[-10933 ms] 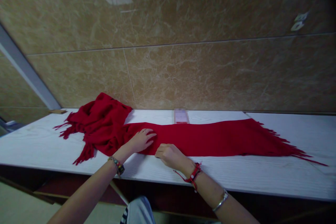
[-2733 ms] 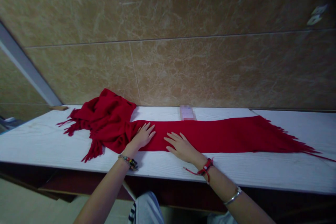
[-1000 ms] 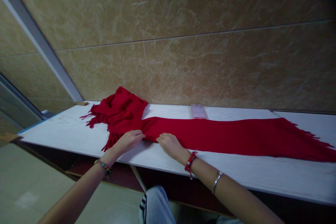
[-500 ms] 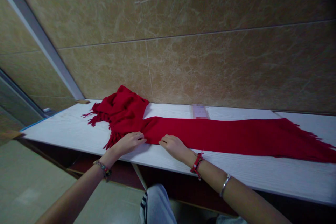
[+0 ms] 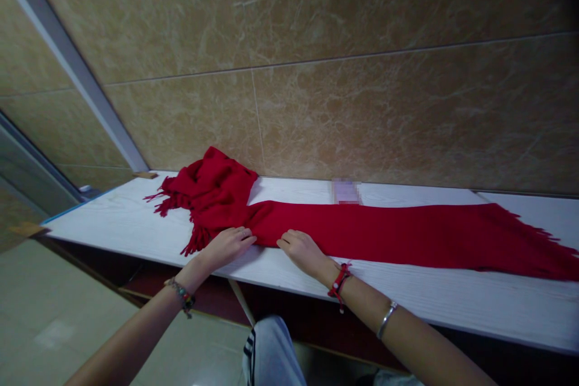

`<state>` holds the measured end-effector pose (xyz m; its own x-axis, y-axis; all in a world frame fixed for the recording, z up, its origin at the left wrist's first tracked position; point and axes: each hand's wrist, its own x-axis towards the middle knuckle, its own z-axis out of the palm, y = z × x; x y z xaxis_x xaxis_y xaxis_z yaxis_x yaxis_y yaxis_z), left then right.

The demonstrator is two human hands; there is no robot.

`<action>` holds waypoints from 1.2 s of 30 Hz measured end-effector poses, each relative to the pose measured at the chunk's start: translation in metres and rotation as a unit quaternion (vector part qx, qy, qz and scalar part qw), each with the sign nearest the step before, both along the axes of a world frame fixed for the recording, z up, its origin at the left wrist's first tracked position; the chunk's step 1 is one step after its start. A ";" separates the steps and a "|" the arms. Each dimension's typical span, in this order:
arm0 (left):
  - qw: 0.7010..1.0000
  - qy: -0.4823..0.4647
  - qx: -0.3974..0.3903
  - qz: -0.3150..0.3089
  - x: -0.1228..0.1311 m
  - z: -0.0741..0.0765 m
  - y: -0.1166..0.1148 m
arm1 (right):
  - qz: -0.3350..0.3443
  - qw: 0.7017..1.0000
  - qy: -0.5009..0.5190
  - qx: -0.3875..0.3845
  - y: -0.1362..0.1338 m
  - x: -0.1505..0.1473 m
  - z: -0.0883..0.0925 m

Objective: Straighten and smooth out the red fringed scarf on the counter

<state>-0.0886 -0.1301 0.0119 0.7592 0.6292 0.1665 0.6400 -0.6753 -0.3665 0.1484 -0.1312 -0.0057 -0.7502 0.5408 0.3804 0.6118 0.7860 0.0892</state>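
A red fringed scarf (image 5: 398,235) lies along the white tabletop. Its right part is spread flat in a long strip, while the left part is bunched in a crumpled heap with tassels hanging out. My left hand (image 5: 230,243) is at the near edge of the scarf beside the heap, its fingers bent in and closed on the cloth. A short way to the right, my right hand (image 5: 301,248) pinches the same near edge with curled fingers. The fingertips of both hands are partly hidden.
The white table (image 5: 497,298) backs onto a brown marbled tile wall (image 5: 384,114). Behind the scarf lies a small pale purple item (image 5: 346,190), blurred out. Dark open shelving (image 5: 325,313) sits below the tabletop, above my knee (image 5: 274,350).
My left hand has slid slightly to the right along the scarf's near edge. The right hand and the scarf look almost the same; the view has shifted a little.
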 end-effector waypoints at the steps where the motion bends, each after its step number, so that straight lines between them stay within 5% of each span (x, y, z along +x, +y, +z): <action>1: 1.000 0.000 0.009 0.000 0.003 0.001 0.001 | 0.003 1.000 0.000 0.008 0.001 0.000 0.002; 7: 0.997 -0.022 0.067 0.022 0.009 0.006 0.005 | 0.002 0.998 0.003 0.059 0.002 0.003 0.013; 11: 1.000 0.006 -0.014 -0.003 0.004 0.003 0.000 | 0.056 0.998 -0.037 0.021 -0.004 0.006 0.008; 15: 0.997 0.000 -0.077 0.031 0.003 0.007 -0.004 | 0.041 0.999 -0.015 -0.028 -0.005 0.007 0.002; 21: 0.993 -0.035 -0.115 0.022 0.016 0.011 -0.018 | 0.039 0.996 0.030 -0.078 -0.003 0.009 0.003; 27: 0.983 -0.114 -0.143 0.023 0.020 0.000 -0.034 | 0.057 0.993 0.041 -0.098 -0.004 0.007 0.012; 32: 0.976 -0.151 -0.152 0.045 0.021 -0.011 -0.047 | 0.095 0.991 -0.006 -0.099 0.014 0.002 0.016; 36: 0.973 -0.163 -0.151 0.054 0.020 -0.012 -0.047 | 0.029 0.994 -0.036 -0.097 0.039 0.005 0.018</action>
